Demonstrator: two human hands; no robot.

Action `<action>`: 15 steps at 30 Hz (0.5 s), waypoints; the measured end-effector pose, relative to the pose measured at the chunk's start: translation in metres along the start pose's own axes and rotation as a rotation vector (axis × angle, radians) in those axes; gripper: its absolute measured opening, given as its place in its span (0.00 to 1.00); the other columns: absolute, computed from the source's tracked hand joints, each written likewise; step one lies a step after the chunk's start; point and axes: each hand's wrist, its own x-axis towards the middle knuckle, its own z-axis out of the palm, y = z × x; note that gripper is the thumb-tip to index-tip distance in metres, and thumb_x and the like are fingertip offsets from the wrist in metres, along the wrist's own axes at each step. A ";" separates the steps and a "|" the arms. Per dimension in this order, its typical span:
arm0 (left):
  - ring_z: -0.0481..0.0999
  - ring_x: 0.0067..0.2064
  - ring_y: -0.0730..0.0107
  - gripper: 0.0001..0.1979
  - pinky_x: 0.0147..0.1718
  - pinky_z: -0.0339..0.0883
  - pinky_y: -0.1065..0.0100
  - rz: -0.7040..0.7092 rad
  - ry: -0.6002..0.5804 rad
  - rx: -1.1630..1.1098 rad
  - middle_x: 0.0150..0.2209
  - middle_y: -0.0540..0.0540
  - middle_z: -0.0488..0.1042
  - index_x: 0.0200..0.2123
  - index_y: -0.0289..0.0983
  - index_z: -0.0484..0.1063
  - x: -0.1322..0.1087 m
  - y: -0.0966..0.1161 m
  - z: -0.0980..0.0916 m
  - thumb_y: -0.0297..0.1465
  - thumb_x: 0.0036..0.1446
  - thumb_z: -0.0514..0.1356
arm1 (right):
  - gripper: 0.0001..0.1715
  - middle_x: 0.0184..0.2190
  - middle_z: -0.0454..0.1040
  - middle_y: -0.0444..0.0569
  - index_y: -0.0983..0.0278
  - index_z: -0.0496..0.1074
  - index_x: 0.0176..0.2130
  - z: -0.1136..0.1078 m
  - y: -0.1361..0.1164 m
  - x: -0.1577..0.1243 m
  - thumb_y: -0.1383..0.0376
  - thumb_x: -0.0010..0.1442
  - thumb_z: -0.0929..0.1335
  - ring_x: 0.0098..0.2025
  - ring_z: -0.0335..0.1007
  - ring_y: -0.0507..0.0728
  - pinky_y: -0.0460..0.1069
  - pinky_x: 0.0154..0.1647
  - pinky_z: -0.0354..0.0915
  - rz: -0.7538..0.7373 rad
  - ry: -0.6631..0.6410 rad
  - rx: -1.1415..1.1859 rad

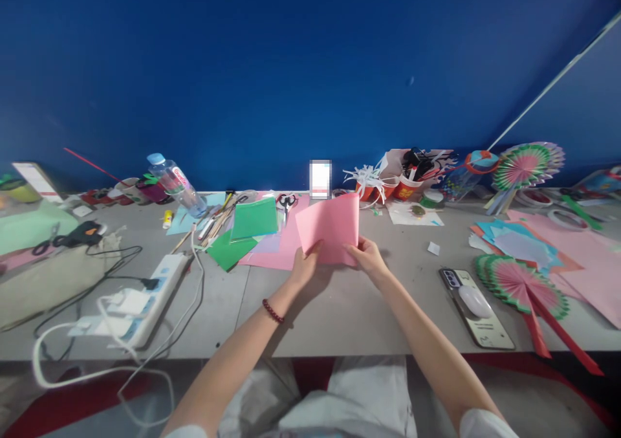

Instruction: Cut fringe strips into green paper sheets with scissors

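Observation:
A sheet of pink paper (330,228) is held up over the table between both hands, tilted toward me. My left hand (306,263) grips its lower left edge, thumb in front and fingers hidden behind. At the lower right corner my right hand (369,255) pinches the same sheet. Behind and to the left, a larger pink sheet (272,257) lies flat, with green paper (255,218) partly over it. Scissors (286,204) rest at the back of that pink sheet.
To the left are a power strip (155,302) with white cables and a leaning water bottle (179,186). On the right lie a phone (495,325) with a mouse (475,301) on it, and a folded paper fan (524,286). Red cups (407,189) hold tools at the back.

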 end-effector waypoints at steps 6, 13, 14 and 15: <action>0.77 0.46 0.56 0.23 0.44 0.71 0.61 -0.131 0.014 -0.058 0.46 0.37 0.77 0.46 0.34 0.74 0.010 -0.012 -0.011 0.42 0.51 0.64 | 0.25 0.24 0.74 0.46 0.65 0.74 0.28 -0.008 -0.006 0.004 0.48 0.39 0.76 0.26 0.67 0.51 0.46 0.29 0.62 -0.034 0.040 -0.008; 0.76 0.49 0.55 0.19 0.49 0.67 0.63 -0.199 0.071 0.065 0.42 0.37 0.79 0.40 0.34 0.77 0.013 -0.011 -0.016 0.41 0.49 0.66 | 0.27 0.22 0.75 0.48 0.67 0.77 0.26 -0.011 -0.005 0.006 0.48 0.33 0.77 0.26 0.68 0.53 0.47 0.28 0.62 0.045 0.096 -0.066; 0.76 0.49 0.55 0.19 0.49 0.67 0.62 -0.203 0.067 0.067 0.42 0.36 0.79 0.39 0.33 0.77 0.012 -0.010 -0.016 0.42 0.49 0.66 | 0.27 0.22 0.75 0.48 0.67 0.77 0.26 -0.011 -0.004 0.007 0.48 0.32 0.77 0.26 0.68 0.54 0.48 0.28 0.62 0.051 0.102 -0.066; 0.76 0.49 0.54 0.19 0.49 0.67 0.62 -0.204 0.063 0.065 0.43 0.36 0.78 0.39 0.33 0.77 0.012 -0.009 -0.016 0.42 0.49 0.66 | 0.27 0.23 0.76 0.48 0.67 0.78 0.26 -0.011 -0.003 0.007 0.49 0.32 0.78 0.27 0.69 0.54 0.48 0.29 0.63 0.053 0.105 -0.062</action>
